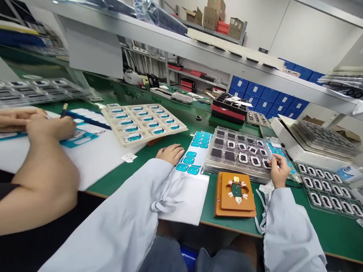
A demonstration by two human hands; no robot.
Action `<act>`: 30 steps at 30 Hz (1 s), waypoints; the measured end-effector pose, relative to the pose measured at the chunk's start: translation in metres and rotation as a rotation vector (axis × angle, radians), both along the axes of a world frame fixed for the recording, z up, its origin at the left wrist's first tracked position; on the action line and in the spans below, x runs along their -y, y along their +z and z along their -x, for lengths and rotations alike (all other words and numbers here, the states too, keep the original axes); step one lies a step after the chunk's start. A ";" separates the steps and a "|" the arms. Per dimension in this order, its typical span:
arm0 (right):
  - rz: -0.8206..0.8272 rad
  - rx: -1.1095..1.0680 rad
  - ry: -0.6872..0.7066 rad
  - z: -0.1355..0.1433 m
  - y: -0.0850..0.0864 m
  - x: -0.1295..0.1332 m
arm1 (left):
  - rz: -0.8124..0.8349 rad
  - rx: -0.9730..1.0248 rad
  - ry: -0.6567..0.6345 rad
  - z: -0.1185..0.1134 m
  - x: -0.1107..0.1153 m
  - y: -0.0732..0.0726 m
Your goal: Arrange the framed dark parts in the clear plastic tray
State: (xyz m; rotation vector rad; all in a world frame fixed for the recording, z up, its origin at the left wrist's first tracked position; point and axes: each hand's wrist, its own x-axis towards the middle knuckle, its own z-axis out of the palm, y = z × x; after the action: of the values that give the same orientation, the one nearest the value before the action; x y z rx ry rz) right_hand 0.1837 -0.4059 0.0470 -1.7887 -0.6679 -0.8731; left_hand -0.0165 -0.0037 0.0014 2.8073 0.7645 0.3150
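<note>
My left hand (171, 153) lies flat with its fingers stretched out, at the left edge of a white sheet of teal adhesive pieces (190, 160). At the right front corner of a stacked clear tray (208, 163), my right hand (279, 170) pinches a small white-rimmed frame (266, 163) by its edge. Several similar frames sit in that tray's pockets, while other pockets show dark squares. Between my hands stands an orange fixture (224, 204) with a dark green, watch-shaped recess. A white cloth or foam pad (195, 204) lies under my left sleeve.
At left, a co-worker's hands (48, 122) work over teal sheets. A cream tray (183, 129) of teal-faced parts stands near my left hand. Another clear tray (307, 194) of white frames lies far right. A black and red box (227, 113) sits behind; an overhead shelf (159, 32) crosses above.
</note>
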 end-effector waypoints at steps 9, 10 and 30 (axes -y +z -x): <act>0.046 0.063 0.004 0.011 0.004 -0.005 | -0.044 -0.243 -0.196 -0.107 -0.012 0.044; 0.061 0.081 0.006 0.012 0.004 -0.006 | -0.073 -0.243 -0.201 -0.124 -0.015 0.050; 0.426 0.182 -0.006 0.037 0.014 -0.019 | -0.148 -0.304 0.220 -0.289 -0.120 0.033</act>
State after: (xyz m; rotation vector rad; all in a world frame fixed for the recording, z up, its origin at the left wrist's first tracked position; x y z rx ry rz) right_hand 0.1468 -0.3871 0.0605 -2.1007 -1.0274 -0.9573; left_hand 0.2726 0.1165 0.0345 2.9519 1.1650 -0.0263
